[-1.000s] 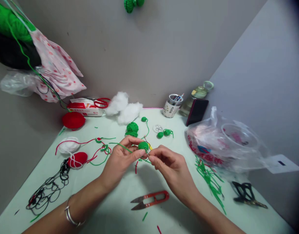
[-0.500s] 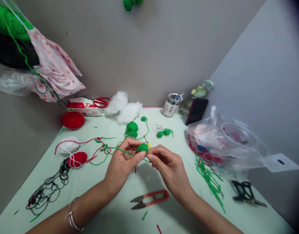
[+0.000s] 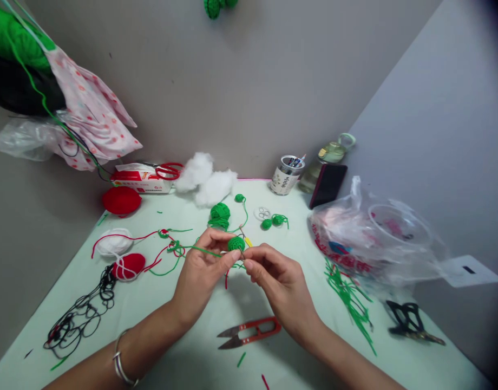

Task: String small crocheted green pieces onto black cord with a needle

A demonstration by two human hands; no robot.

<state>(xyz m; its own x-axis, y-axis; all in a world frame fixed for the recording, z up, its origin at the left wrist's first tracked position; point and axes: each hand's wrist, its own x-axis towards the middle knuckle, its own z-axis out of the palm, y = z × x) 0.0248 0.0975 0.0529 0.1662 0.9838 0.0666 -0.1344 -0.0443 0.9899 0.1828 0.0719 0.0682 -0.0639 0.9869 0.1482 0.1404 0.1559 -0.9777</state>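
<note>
My left hand (image 3: 204, 265) pinches a small green crocheted ball (image 3: 236, 244) between thumb and fingers, above the middle of the table. A green yarn strand (image 3: 206, 250) trails leftward across that hand. My right hand (image 3: 275, 271) is closed at the ball's lower right side, its thumb and forefinger gripping a thin, needle-like metal tool (image 3: 242, 253) whose far part is hidden. Just behind the ball is a small yellow piece (image 3: 248, 241). Below the hands, orange-handled thread snips (image 3: 251, 330) lie on the table with their blades apart.
A green yarn ball (image 3: 220, 212) and white stuffing (image 3: 214, 187) sit behind my hands. To the left are a red yarn ball (image 3: 129, 266) and tangled black cord (image 3: 84, 309). Right are green yarn scraps (image 3: 350, 298), a plastic bag (image 3: 354, 233) and a phone (image 3: 329, 185).
The green ball has tipped and shifted slightly left in my left hand. My right fingers have moved a little up and left, closer to it.
</note>
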